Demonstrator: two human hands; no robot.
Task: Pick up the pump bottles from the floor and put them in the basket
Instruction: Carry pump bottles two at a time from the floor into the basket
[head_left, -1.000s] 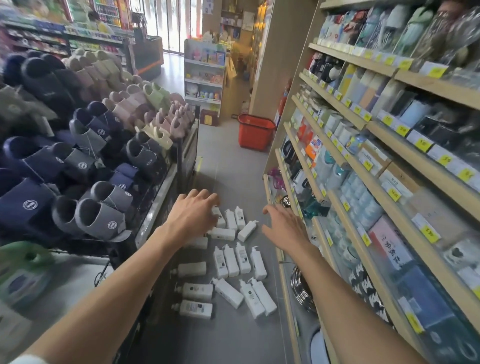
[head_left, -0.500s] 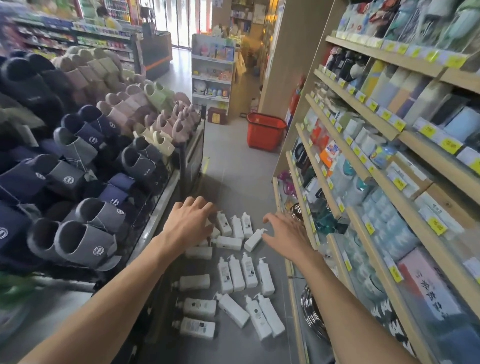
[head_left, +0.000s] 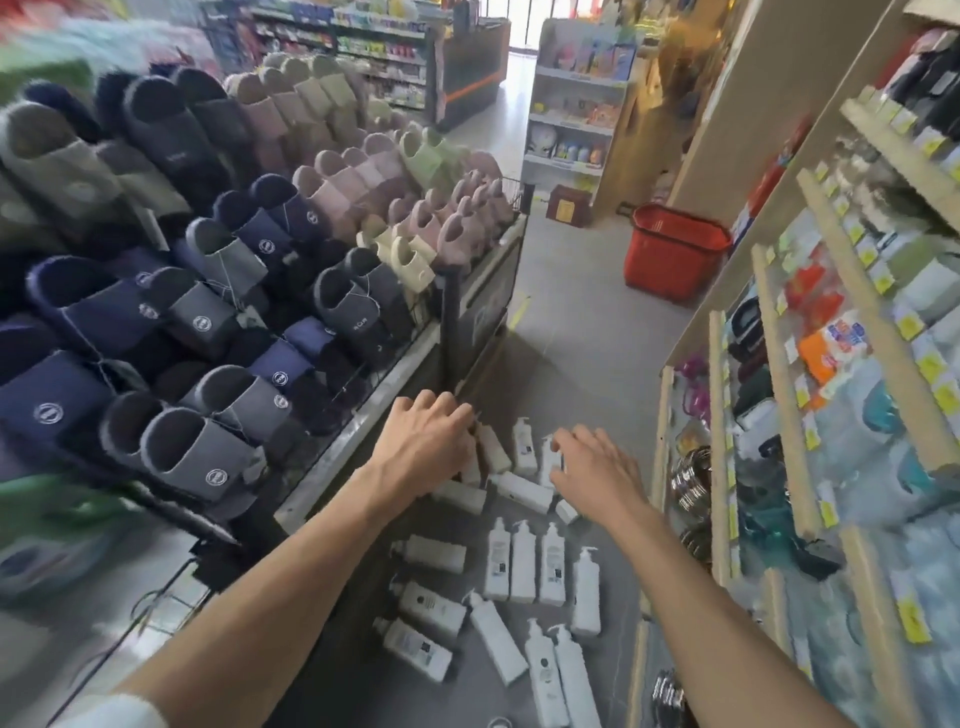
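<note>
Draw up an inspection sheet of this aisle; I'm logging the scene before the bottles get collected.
surface: grey floor of a shop aisle.
job's things: white pump bottles lie scattered on it; red basket stands farther down the aisle, apart from them.
clutter: nothing seen.
grippers: left hand reaches over the far bottles, grip hidden; right hand spread open above them.
cables: thin dark strands lower left, too blurred to tell.
surroundings: slipper rack on the left, stocked shelves on the right.
</note>
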